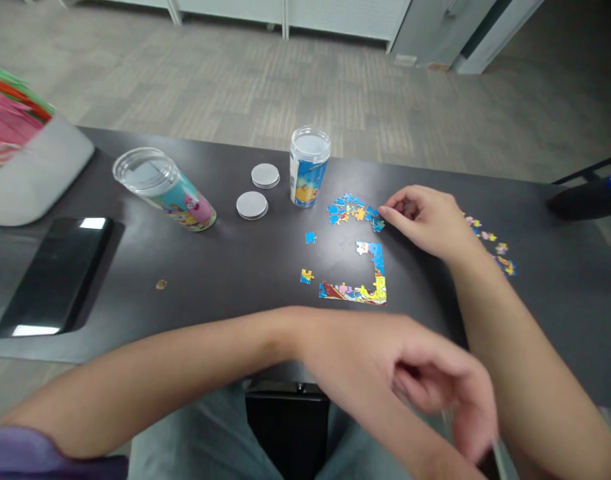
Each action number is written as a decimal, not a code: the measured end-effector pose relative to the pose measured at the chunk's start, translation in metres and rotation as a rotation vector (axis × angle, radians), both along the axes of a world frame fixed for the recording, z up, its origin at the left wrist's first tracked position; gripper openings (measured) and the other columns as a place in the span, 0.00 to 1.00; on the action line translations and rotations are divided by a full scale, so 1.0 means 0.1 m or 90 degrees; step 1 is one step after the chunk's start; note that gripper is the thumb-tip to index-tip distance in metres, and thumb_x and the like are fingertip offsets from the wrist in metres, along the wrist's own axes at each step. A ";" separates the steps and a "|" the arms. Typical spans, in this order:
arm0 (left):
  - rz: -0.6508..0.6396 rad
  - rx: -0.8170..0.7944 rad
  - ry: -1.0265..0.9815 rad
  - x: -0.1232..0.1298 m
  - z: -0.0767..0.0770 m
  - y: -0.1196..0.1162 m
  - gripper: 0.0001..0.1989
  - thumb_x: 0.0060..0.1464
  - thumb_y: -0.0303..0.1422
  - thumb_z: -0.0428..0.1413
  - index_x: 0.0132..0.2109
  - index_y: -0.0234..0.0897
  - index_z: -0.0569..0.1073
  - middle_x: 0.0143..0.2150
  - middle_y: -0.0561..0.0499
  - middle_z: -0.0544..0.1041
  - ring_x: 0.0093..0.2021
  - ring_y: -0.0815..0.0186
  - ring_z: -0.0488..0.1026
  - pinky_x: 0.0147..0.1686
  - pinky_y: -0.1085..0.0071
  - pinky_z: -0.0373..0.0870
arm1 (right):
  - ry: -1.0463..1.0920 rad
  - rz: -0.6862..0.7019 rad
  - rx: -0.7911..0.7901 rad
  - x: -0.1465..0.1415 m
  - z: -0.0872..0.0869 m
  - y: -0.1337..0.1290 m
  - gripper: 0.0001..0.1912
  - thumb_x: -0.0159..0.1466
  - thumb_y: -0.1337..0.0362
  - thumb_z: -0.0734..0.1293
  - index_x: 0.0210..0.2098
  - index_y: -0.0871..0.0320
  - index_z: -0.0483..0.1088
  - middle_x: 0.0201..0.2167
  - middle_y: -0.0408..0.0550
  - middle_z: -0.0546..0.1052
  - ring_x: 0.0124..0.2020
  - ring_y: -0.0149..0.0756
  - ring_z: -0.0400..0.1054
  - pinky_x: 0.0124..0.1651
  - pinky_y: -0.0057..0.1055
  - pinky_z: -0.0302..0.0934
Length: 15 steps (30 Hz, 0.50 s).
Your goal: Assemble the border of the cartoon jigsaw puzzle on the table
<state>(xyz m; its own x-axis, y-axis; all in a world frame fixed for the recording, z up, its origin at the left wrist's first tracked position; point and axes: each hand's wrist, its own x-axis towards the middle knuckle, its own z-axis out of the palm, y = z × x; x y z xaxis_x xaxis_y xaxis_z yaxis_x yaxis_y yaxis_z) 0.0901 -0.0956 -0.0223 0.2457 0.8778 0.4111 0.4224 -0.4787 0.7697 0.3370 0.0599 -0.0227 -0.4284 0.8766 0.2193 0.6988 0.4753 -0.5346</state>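
My right hand point(422, 217) reaches over the table, thumb and fingertips pinched at a blue jigsaw piece point(378, 221) on the right edge of a loose heap of jigsaw pieces point(352, 208). Below the heap lies a partly joined jigsaw puzzle point(380, 267), its pieces forming a right side and a bottom edge. Two single pieces lie left of it, one blue point(310, 237) and one mostly yellow point(306, 276). Close to the camera, my left hand point(410, 367) crosses in front of the table edge with curled, slightly blurred fingers; what they hold, if anything, is hidden.
More jigsaw pieces point(500, 250) lie right of my right forearm. Two clear-topped printed canisters point(309, 170) point(180, 200) stand behind and left, with two white round lids point(252, 205) between them. A black phone point(55, 273) and a white container point(40, 173) occupy the left.
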 end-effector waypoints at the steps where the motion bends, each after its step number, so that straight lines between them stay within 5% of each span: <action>1: 0.014 0.014 0.003 -0.19 0.04 0.16 0.41 0.54 0.66 0.82 0.57 0.46 0.76 0.52 0.47 0.78 0.52 0.56 0.82 0.40 0.59 0.87 | 0.002 0.010 0.000 0.02 0.02 0.01 0.16 0.72 0.42 0.82 0.38 0.41 0.80 0.33 0.50 0.84 0.33 0.53 0.72 0.42 0.58 0.70; 6: 0.152 0.109 0.015 -0.87 -0.01 0.74 0.39 0.59 0.62 0.81 0.61 0.48 0.73 0.54 0.47 0.77 0.54 0.55 0.81 0.43 0.56 0.86 | -0.004 0.002 0.009 0.12 0.11 0.02 0.16 0.74 0.41 0.81 0.38 0.42 0.81 0.30 0.49 0.84 0.32 0.53 0.72 0.41 0.57 0.68; 12: 0.268 0.233 -0.030 -1.07 -0.37 0.92 0.41 0.60 0.70 0.75 0.57 0.49 0.66 0.49 0.50 0.68 0.42 0.61 0.65 0.35 0.58 0.69 | -0.055 -0.072 -0.054 0.12 0.06 0.03 0.13 0.75 0.46 0.77 0.38 0.45 0.82 0.29 0.48 0.82 0.31 0.52 0.75 0.41 0.50 0.67; 15: 0.314 0.304 -0.039 -1.07 -0.48 1.02 0.49 0.57 0.75 0.74 0.63 0.48 0.64 0.57 0.45 0.68 0.47 0.59 0.66 0.42 0.52 0.75 | -0.067 -0.078 -0.062 0.10 0.04 0.03 0.11 0.74 0.48 0.76 0.39 0.45 0.83 0.30 0.50 0.84 0.32 0.54 0.76 0.42 0.50 0.66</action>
